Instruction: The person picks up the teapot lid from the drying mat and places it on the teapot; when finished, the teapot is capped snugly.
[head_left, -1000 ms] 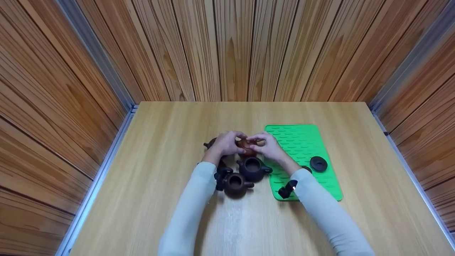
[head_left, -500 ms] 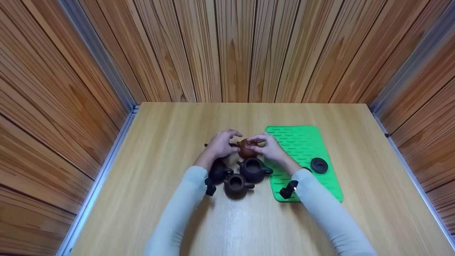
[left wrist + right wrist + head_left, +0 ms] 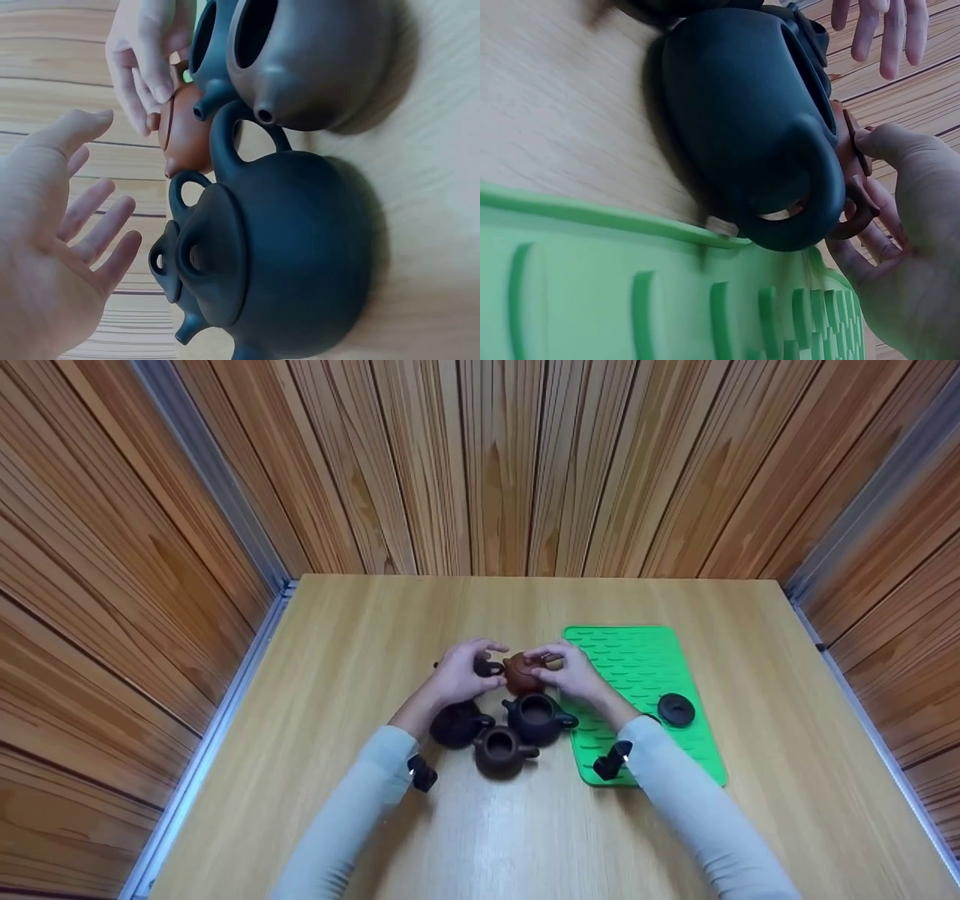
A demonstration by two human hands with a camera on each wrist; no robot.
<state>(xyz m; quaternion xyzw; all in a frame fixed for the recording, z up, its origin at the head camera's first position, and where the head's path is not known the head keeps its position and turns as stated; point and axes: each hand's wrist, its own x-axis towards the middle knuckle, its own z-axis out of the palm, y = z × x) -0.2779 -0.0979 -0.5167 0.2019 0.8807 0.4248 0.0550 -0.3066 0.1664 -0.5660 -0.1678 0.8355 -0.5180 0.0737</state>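
Note:
A reddish-brown teapot point(image 3: 523, 680) stands with its lid on behind the others. My right hand point(image 3: 574, 671) pinches its lid point(image 3: 857, 142) between thumb and fingers. The left hand point(image 3: 459, 673) is held with fingers spread, apart from the reddish-brown teapot, above a small black teapot point(image 3: 166, 259) that it mostly hides in the head view. Nearer stands a larger lidded black teapot point(image 3: 300, 247). Two teapots have no lid on: a black one point(image 3: 534, 727) and a dark brown one point(image 3: 499, 765).
A green ribbed mat point(image 3: 622, 652) lies at the right, with a round dark lid point(image 3: 676, 710) on it. A second dark object is mostly hidden beside the right sleeve point(image 3: 675, 765). Wood-panelled walls point(image 3: 495, 472) border the wooden table point(image 3: 360, 622).
My left hand has let go of the reddish-brown teapot and drawn back to the left, uncovering the larger lidded black teapot. The right hand stays at the lid.

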